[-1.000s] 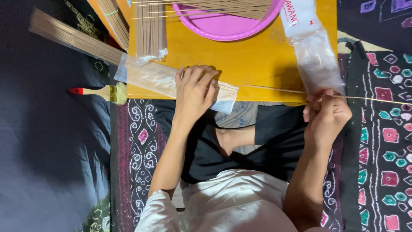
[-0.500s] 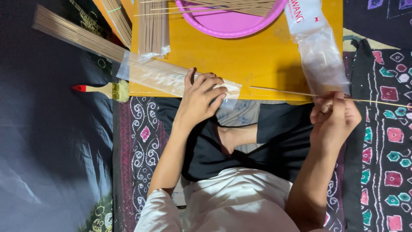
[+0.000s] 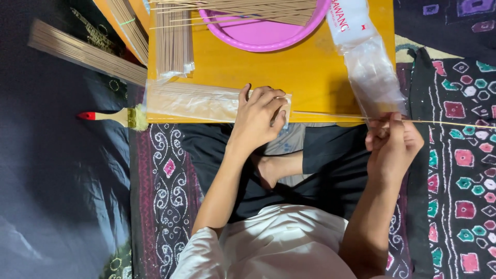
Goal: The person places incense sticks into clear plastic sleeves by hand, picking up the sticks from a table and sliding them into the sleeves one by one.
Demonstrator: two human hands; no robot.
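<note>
My left hand (image 3: 258, 116) lies flat on the right end of a long clear plastic sleeve (image 3: 191, 101) that holds thin sticks, at the near edge of the yellow board (image 3: 315, 77). My right hand (image 3: 393, 142) pinches one thin bamboo stick (image 3: 449, 123) between thumb and fingers. That stick runs level, with its left tip close to the sleeve's end and its right part reaching over the patterned cloth. A stack of empty clear bags (image 3: 372, 77) lies just above my right hand.
A pink round tray (image 3: 258, 36) with several sticks across it sits at the board's far side. Bundles of sticks (image 3: 173, 41) lie at the board's left and on the dark cloth (image 3: 82, 51). A red-handled paintbrush (image 3: 111, 116) lies left of the board.
My left hand has slid a little to the right along the sleeve. My right hand keeps its pinch on the stick and has barely shifted.
</note>
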